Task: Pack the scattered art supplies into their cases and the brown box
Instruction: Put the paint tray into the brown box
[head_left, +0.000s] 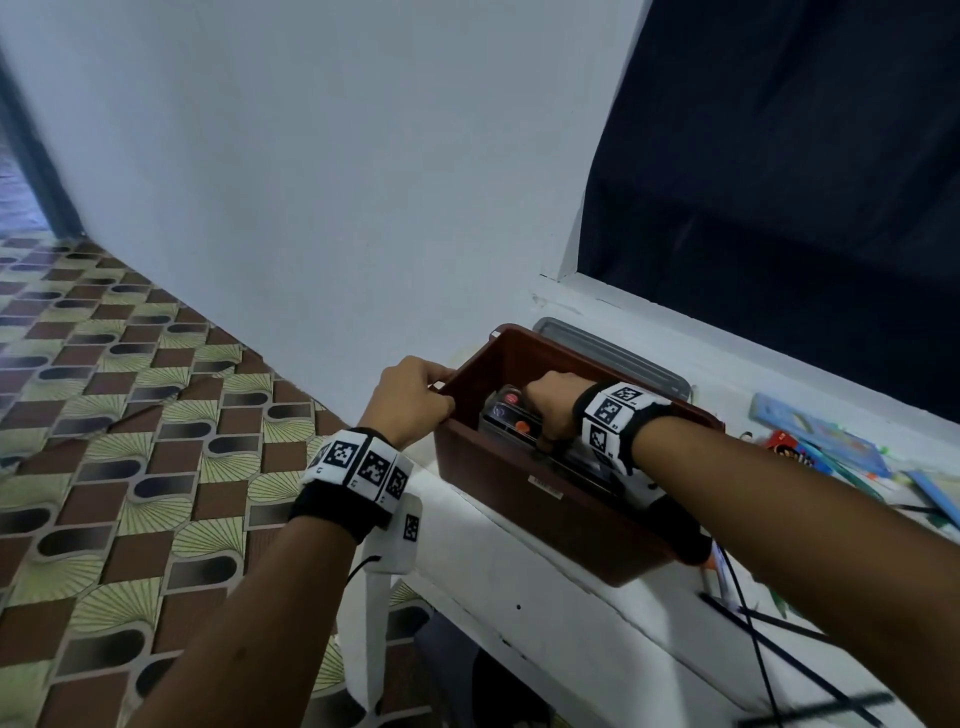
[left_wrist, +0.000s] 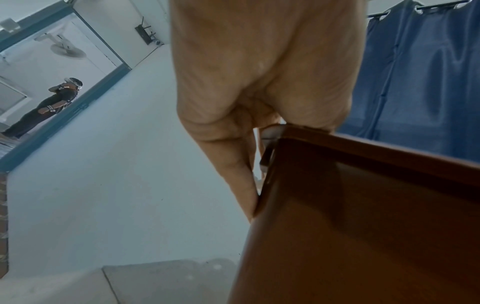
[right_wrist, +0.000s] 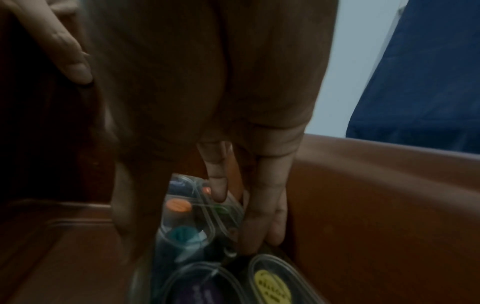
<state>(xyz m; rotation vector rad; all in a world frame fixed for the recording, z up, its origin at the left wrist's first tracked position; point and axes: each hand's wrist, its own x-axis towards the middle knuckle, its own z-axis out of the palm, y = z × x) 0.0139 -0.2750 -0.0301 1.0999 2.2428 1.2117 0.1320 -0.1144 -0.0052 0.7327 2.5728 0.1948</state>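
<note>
I keep the left hand (head_left: 410, 399) clamped on the far-left rim of the brown box (head_left: 545, 512), which sits on the white table (head_left: 587, 618), steadying it while the right hand (head_left: 550, 408) grips the clear marker case (head_left: 511, 421) inside, seating it.

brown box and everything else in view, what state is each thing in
brown box: open, lid off, on the white shelf
lid: off, lying behind the box
clear case: inside the box
left hand: grips the box rim
right hand: in the box, fingers on the case
loose supplies: still scattered on the shelf
</note>
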